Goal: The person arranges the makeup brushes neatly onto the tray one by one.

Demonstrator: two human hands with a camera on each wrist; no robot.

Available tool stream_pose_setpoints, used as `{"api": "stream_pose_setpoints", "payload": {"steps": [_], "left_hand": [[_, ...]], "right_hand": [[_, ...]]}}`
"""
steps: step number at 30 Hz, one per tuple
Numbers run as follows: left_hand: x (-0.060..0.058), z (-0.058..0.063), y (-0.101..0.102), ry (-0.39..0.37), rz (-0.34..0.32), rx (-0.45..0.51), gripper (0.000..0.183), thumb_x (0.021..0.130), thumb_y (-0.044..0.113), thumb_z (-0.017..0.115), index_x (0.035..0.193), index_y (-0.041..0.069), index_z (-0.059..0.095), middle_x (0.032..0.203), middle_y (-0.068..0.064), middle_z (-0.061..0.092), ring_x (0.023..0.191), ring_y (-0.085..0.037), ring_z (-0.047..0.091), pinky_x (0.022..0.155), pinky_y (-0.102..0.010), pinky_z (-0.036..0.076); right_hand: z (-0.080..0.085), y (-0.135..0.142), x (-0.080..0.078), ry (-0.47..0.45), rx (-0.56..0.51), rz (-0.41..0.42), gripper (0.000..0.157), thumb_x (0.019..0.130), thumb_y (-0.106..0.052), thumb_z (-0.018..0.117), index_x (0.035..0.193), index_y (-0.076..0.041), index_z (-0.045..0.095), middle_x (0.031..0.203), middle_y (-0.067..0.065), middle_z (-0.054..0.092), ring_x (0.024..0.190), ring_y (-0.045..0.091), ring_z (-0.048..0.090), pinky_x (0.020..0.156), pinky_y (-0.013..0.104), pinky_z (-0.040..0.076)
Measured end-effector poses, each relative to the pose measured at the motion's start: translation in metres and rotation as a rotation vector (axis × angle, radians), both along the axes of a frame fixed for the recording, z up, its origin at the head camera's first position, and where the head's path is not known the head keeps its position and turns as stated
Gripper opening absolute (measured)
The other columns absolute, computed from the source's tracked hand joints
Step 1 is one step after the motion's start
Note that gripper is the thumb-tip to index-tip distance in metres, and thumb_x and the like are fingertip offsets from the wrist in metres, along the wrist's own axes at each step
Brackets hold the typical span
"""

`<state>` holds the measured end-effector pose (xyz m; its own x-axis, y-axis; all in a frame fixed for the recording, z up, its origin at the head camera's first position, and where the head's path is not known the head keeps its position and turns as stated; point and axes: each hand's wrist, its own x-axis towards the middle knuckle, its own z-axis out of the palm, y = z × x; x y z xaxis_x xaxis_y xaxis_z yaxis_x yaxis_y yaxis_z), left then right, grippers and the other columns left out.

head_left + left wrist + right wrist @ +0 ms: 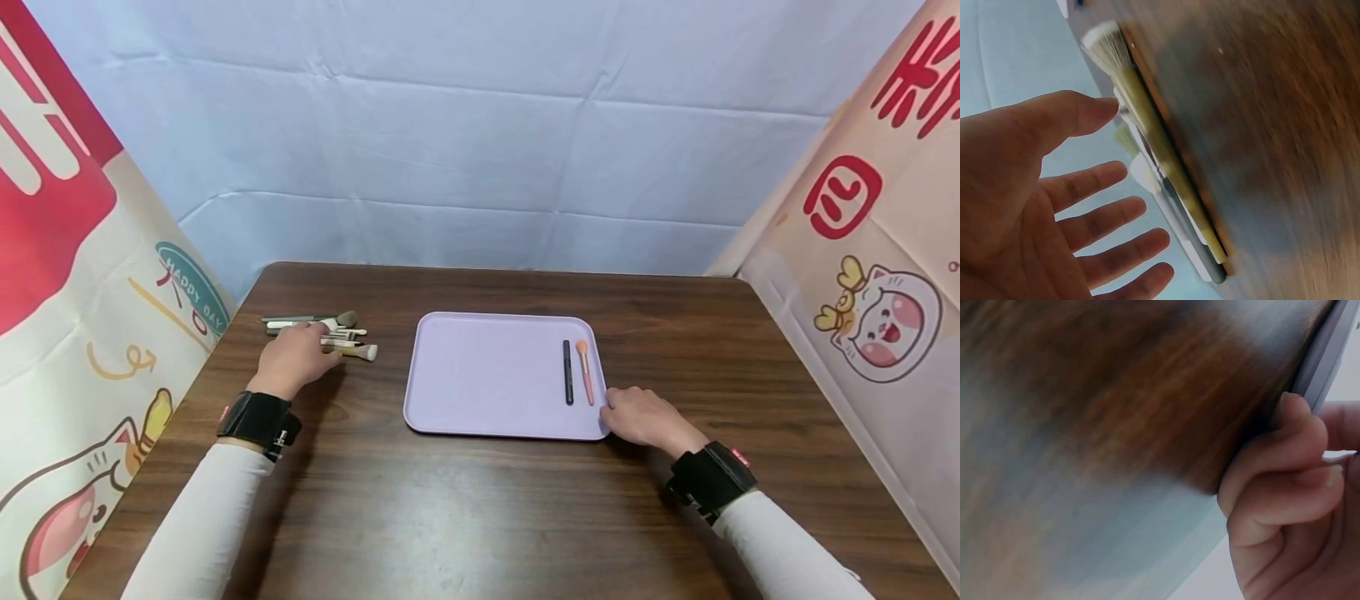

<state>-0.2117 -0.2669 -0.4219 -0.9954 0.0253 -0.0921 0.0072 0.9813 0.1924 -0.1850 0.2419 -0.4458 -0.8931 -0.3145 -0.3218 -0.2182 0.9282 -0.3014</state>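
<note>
A loose group of makeup brushes lies at the table's left. Nearest is a brush with a yellow-green handle [1159, 149] and pale bristles; a green-headed brush [347, 318] lies farthest back. Over them is my left hand [294, 357], its fingers spread and apart, none curled round a handle. My right hand [643, 415] grips the near right corner of a lilac tray [487, 375]; in the right wrist view its fingers [1285, 506] are curled at the tray's rim [1322, 369]. On the tray's right side lie a black slim stick [567, 372] and a pink-handled brush [586, 372], side by side.
The dark wooden table [480, 508] carries the tray near its middle and the brushes near its left edge. Pale blue cloth [465, 150] hangs behind it. Printed cloths hang at the left [142, 275] and right [862, 333].
</note>
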Motion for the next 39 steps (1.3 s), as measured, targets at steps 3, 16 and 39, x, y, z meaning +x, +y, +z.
{"api": "stream_pose_setpoints", "payload": {"steps": [3, 16, 39], "left_hand": [[0.001, 0.001, -0.004, -0.010, 0.002, 0.008, 0.054, 0.097, 0.029, 0.068, 0.138, -0.004, 0.054, 0.133, -0.033, 0.054, 0.118, -0.050, 0.054, 0.086, -0.062, 0.049], [0.002, -0.004, -0.011, -0.009, -0.001, -0.002, 0.054, 0.094, 0.027, 0.072, 0.135, -0.004, 0.057, 0.134, -0.032, 0.055, 0.119, -0.051, 0.053, 0.090, -0.064, 0.047], [-0.003, -0.015, -0.023, 0.039, -0.065, 0.005, 0.026, 0.094, -0.003, 0.057, 0.118, 0.000, 0.065, 0.120, -0.027, 0.059, 0.112, -0.048, 0.055, 0.083, -0.060, 0.049]], "right_hand": [[0.000, 0.000, 0.000, -0.002, -0.002, -0.003, 0.021, 0.098, -0.018, 0.051, 0.093, -0.002, 0.064, 0.071, 0.005, 0.053, 0.062, 0.019, 0.051, 0.056, 0.032, 0.038], [-0.004, 0.001, 0.000, -0.017, -0.009, -0.022, 0.019, 0.098, -0.018, 0.051, 0.092, -0.004, 0.063, 0.070, 0.005, 0.053, 0.062, 0.019, 0.052, 0.055, 0.031, 0.038], [-0.002, 0.001, 0.001, -0.003, -0.004, -0.023, 0.019, 0.097, -0.018, 0.052, 0.092, -0.004, 0.063, 0.069, 0.005, 0.052, 0.060, 0.019, 0.051, 0.055, 0.031, 0.038]]}}
